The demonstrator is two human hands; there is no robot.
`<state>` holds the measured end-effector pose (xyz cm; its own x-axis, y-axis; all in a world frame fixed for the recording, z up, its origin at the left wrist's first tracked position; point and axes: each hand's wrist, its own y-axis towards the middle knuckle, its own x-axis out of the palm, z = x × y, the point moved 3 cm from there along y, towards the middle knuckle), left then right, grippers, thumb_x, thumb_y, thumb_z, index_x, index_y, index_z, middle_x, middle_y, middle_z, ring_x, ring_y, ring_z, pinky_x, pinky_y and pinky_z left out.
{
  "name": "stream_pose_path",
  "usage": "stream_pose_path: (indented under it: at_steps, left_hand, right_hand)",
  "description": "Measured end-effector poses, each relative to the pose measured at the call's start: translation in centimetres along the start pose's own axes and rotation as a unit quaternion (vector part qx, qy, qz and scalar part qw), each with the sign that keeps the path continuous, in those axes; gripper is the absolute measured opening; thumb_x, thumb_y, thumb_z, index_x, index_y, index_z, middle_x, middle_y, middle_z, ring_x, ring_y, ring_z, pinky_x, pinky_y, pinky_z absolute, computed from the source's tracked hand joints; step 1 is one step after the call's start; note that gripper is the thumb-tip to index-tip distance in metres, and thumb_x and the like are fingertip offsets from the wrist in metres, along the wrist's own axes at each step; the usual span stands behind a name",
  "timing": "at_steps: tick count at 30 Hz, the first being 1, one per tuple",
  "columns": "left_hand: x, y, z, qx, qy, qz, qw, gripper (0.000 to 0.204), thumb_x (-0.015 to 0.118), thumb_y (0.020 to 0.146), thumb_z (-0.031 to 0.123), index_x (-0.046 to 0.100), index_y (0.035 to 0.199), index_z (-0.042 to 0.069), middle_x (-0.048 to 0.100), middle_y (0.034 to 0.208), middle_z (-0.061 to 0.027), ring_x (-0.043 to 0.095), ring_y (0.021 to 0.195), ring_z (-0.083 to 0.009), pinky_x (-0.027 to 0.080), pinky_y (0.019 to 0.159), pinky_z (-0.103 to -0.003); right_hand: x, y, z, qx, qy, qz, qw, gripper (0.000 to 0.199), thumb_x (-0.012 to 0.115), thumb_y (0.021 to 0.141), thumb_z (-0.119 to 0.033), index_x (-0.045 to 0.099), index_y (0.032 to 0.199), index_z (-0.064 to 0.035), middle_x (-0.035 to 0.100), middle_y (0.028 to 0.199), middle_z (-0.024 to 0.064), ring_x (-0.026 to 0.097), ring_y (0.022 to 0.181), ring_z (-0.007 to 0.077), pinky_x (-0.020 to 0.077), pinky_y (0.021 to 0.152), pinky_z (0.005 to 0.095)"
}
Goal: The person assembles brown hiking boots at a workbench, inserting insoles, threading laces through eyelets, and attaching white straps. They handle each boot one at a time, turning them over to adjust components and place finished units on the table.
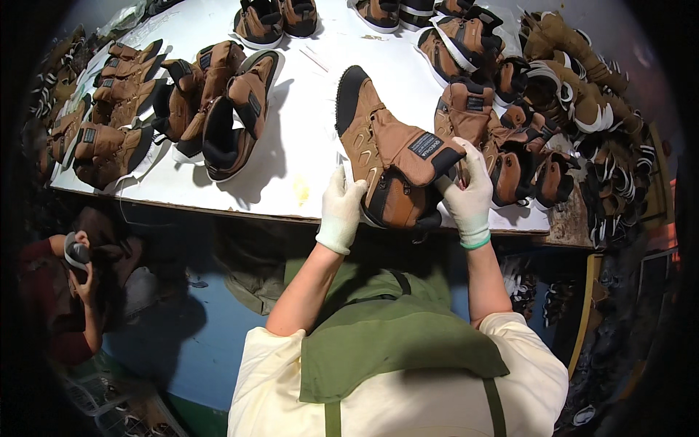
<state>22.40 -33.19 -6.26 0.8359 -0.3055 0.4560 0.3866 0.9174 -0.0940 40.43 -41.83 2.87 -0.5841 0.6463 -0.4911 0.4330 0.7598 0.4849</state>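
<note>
A brown hiking shoe point(368, 142) with a black toe and heel is held up over the near edge of the white table, its toe pointing away and to the left. My left hand point(341, 207), in a white knitted glove, grips the shoe's side near the heel. The fingers are partly hidden behind the shoe. My right hand point(468, 191), gloved the same way, holds the shoe's padded tongue point(426, 156) and collar on the right, its thumb by the opening. A dark label sits on the tongue.
Brown shoes point(240, 116) stand on the white table point(306, 146) at the left, with more shoes point(502, 156) close to my right hand. Piled tan footwear point(575, 80) fills the far right. Below left, another person point(73, 284) holds a grey shoe-like item.
</note>
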Motion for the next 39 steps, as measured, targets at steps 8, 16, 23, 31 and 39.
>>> stream_pose_path:
  at_steps: [8, 16, 23, 31, 39]
  left_hand:
    - [-0.1, 0.5, -0.9, 0.054, 0.044, 0.038, 0.997, 0.041, 0.049, 0.089, 0.005, 0.044, 0.127, -0.012, 0.06, 0.112, -0.0187, 0.057, 0.104, -0.0196, 0.046, 0.092, -0.03]
    - [1.7, -1.0, 0.0, 0.068, 0.019, 0.029, 0.997, 0.043, 0.049, 0.092, 0.004, 0.037, 0.13, -0.01, 0.062, 0.107, -0.018, 0.061, 0.097, -0.0164, 0.05, 0.084, -0.029]
    - [-0.5, -1.5, 0.0, 0.041, 0.085, 0.058, 0.994, 0.016, 0.052, 0.089, 0.004, 0.052, 0.103, -0.004, 0.055, 0.084, -0.0035, 0.048, 0.072, -0.007, 0.043, 0.063, -0.023]
    - [-0.5, -2.7, -0.7, 0.018, -0.048, 0.038, 0.998, 0.011, 0.052, 0.091, 0.003, 0.054, 0.101, 0.0, 0.053, 0.086, 0.0013, 0.045, 0.075, -0.0042, 0.04, 0.065, -0.02]
    - [-0.9, -2.8, -0.7, 0.01, -0.052, 0.026, 0.998, 0.013, 0.052, 0.09, 0.004, 0.054, 0.102, -0.001, 0.052, 0.086, 0.0012, 0.043, 0.073, -0.0042, 0.038, 0.063, -0.02]
  right_hand:
    - [-4.3, 0.0, 4.1, 0.161, -0.002, -0.023, 0.987, 0.031, 0.074, 0.08, -0.009, 0.066, 0.109, -0.0003, 0.065, 0.095, 0.0001, 0.049, 0.069, 0.0031, 0.0426, 0.062, 0.0173]
    - [-2.5, 2.1, -1.2, -0.172, -0.176, -0.083, 0.966, 0.053, 0.064, 0.069, 0.011, 0.064, 0.119, -0.0056, 0.062, 0.125, 0.0095, 0.059, 0.079, 0.0101, 0.0478, 0.065, 0.0216]
    - [-2.1, 4.1, 2.4, -0.007, 0.01, -0.082, 0.997, 0.036, 0.07, 0.075, 0.007, 0.066, 0.11, 0.0027, 0.069, 0.11, 0.0081, 0.063, 0.103, 0.0162, 0.0481, 0.092, 0.0282]
    - [-1.6, 4.1, 4.5, 0.08, 0.145, -0.093, 0.982, 0.038, 0.069, 0.076, 0.009, 0.066, 0.114, 0.0024, 0.07, 0.106, 0.006, 0.064, 0.094, 0.01, 0.0531, 0.081, 0.0219]
    - [-1.3, 4.2, 4.6, 0.08, 0.136, -0.09, 0.983, 0.035, 0.072, 0.079, 0.001, 0.067, 0.114, -0.0002, 0.07, 0.099, 0.0022, 0.059, 0.073, 0.0016, 0.0438, 0.059, 0.0136]
